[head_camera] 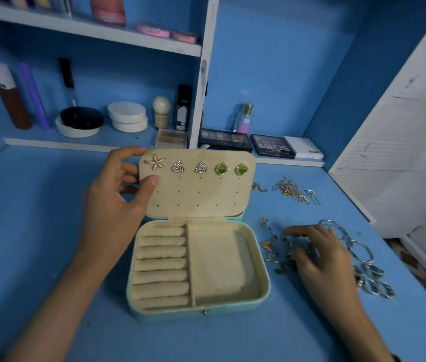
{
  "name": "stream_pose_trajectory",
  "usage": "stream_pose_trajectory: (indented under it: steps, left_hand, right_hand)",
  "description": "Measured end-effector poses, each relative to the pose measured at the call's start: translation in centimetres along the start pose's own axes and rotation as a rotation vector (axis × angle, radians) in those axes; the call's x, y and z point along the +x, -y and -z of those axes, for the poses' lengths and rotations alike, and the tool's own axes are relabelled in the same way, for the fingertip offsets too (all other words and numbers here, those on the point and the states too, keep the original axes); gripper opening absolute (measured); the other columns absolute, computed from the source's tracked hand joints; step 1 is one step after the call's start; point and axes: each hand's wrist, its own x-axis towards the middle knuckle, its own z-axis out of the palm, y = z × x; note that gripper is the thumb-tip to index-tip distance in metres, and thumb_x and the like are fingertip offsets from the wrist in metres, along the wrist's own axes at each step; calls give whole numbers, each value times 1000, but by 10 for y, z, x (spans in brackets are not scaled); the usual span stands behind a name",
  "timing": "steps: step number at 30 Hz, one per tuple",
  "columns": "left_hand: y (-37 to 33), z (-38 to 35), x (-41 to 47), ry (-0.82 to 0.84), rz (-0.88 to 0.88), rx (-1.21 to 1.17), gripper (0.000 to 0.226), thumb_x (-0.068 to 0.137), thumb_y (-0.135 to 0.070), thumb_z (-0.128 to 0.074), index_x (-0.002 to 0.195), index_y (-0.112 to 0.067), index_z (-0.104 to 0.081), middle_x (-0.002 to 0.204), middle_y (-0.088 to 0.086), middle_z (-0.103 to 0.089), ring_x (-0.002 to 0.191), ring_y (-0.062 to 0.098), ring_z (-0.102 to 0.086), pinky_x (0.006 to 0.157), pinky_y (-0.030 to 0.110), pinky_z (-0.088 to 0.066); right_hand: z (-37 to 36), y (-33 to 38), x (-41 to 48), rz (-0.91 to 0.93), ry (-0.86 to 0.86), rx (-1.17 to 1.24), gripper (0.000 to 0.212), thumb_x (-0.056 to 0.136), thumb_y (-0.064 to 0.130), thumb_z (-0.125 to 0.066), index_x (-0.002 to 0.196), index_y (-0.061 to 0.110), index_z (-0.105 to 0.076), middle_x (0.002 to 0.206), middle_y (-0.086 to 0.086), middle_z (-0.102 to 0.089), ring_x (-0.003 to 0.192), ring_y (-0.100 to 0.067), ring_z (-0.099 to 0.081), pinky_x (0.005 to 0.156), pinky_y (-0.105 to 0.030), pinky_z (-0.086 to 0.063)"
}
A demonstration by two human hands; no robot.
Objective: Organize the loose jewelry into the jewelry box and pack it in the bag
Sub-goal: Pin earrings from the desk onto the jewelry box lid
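Far left on the shelf there's a brown bottle (13,100), a purple tube (34,95), a black compact (81,117) sitting on a white dish, and two stacked white tubs (127,116). All of it is well back from the action.

Left hand (120,189) pinches the left edge of the lid (196,194), thumb on the inside face and fingers behind, so the lid stands upright. The top row of the lid has a starfish earring (155,162), a triangle pair (178,167) and a green pair (221,169).

The jewelry box (265,283) sits open mid-bench, with ring rolls (162,265) on its left and an open compartment (219,262) on its right.

Behind it on the far ledge are eyeshadow palettes (225,139) and a perfume bottle (244,118).

Just right of the box is the loose jewelry pile (277,246). Right hand (321,257) is on it with fingers spread and relaxed, tips touching the pieces and covering some of them. Further back lies a tangle of chains (290,190), and silver bangles (358,246) lie just right of that hand on the blue bench (50,205).
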Motion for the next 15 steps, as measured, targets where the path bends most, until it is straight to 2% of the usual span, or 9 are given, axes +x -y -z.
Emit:
stream_pose_trajectory:
  steps: [5,9,13,15]
  left_hand:
    - [4,1,0,7,-10,31,45,84,-10,-70,102,-46,-50,82,-18,-65,78,0,-62,73,10,-48]
    - [4,1,0,-2,-20,44,45,81,-17,-70,102,-51,-49,83,-26,-65,77,-2,-61,73,11,-49]
    - [6,1,1,-1,-23,43,48,83,-10,-70,102,-50,-50,83,-29,-64,77,-3,-61,74,13,-50]
    - [5,1,1,1,-26,42,46,82,-15,-70,102,-51,-49,83,-29,-64,77,-4,-60,74,12,-50]
  right_hand:
    - [1,2,-1,-13,-27,6,31,72,8,-46,86,25,-68,90,20,-57,86,-8,-46,77,-4,-31]
    - [4,0,0,-53,-103,-8,35,68,4,-40,76,28,-65,79,14,-57,82,-16,-47,76,-5,-32]
    - [6,-5,-1,-62,-140,-57,35,65,0,-40,68,24,-65,73,11,-55,77,-19,-45,74,-4,-30]
    - [7,-6,-3,-49,-139,-68,32,67,2,-42,68,22,-67,72,9,-56,77,-19,-46,74,-5,-31]
